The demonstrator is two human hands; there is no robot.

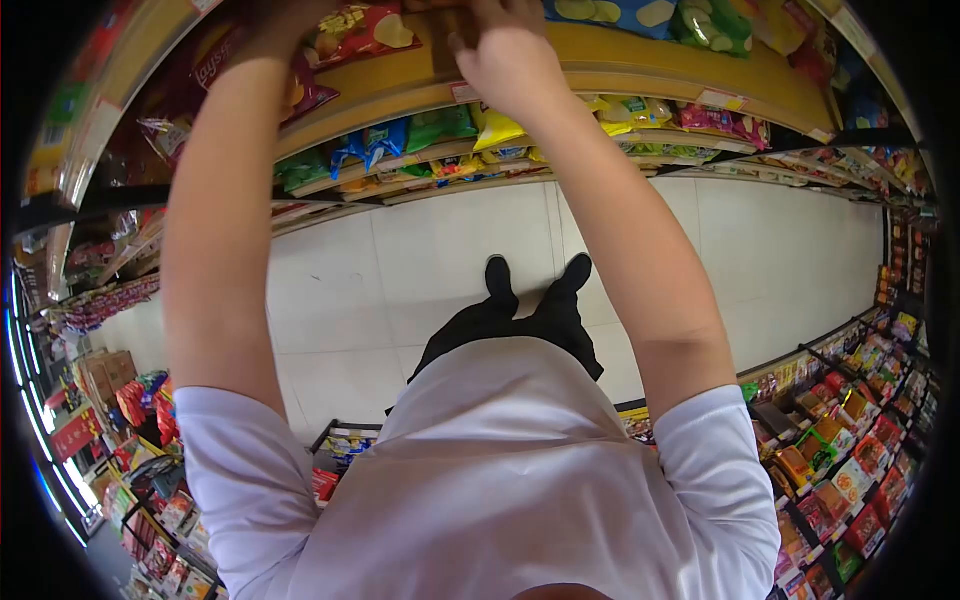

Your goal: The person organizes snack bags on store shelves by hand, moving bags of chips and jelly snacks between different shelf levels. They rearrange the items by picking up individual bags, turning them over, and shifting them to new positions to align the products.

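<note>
Both my arms reach up to a shelf of snack bags at the top of the head view. My left hand [278,22] is dim and smeared at the upper edge, between a dark red Lay's bag [212,65] and a red chip bag [365,32]; its fingers do not show clearly. Over the shelf board, my right hand [508,50] is beside a dark brown patch [440,35] that I cannot identify. The frame edge cuts off most of its fingers. To its right lie a blue chip bag [615,14] and a green chip bag [712,27].
The yellow-brown shelf board [650,62] has a price-tag edge. Lower shelves hold more bags, including a yellow bag [497,127] and a blue bag [385,142]. Pale floor tiles [330,290] lie below. Behind me stand racks of packaged goods [840,470].
</note>
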